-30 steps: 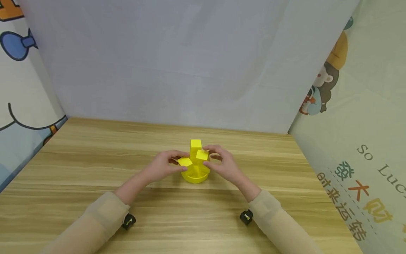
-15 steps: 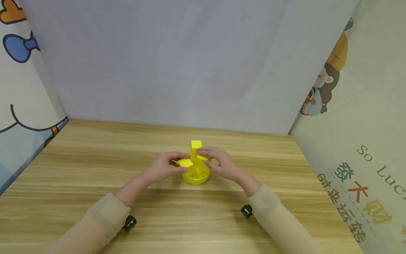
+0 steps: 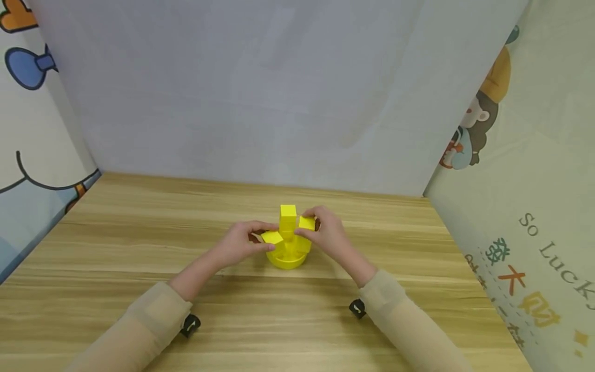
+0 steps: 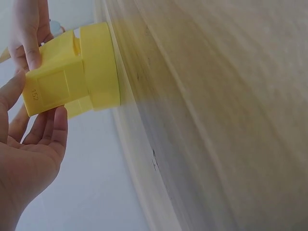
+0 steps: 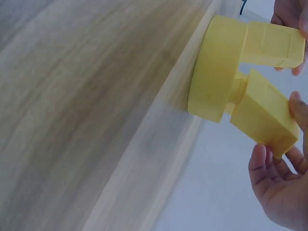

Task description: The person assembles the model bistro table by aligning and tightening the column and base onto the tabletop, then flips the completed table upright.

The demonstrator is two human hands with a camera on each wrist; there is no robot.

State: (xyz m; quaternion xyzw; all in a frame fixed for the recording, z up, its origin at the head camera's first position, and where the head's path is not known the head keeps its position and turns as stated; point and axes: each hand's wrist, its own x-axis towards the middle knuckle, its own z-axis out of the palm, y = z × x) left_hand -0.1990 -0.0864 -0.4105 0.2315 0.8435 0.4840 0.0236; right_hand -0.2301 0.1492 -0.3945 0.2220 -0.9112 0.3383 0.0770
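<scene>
A round yellow dish (image 3: 286, 264) stands on the wooden table, bearing several yellow rectangular blocks. My left hand (image 3: 237, 245) holds the left block (image 3: 272, 237) between thumb and fingers. In the left wrist view, that block (image 4: 52, 89) shows the number 152 on its side and sits close against the dish. On the other side, my right hand (image 3: 331, 236) grips the right block (image 3: 307, 222). Seen from the right wrist, this block (image 5: 267, 115) leans outward, its inner end at a narrower yellow piece by the dish. Between the hands, a rear block (image 3: 288, 217) stands upright, untouched.
The wood-grain table (image 3: 139, 227) reaches back to a pale grey cloth (image 3: 241, 93). Printed curtains, one with cartoon shapes (image 3: 28, 67) and one with lettering (image 3: 534, 279), flank it. A small black device (image 3: 189, 325) is at the left sleeve, another (image 3: 357, 308) at the right.
The right hand's fingers first reached over the right block, then that block shifted outward to the right and tilted in the hand's grip. The left hand and its block stay nearly still.
</scene>
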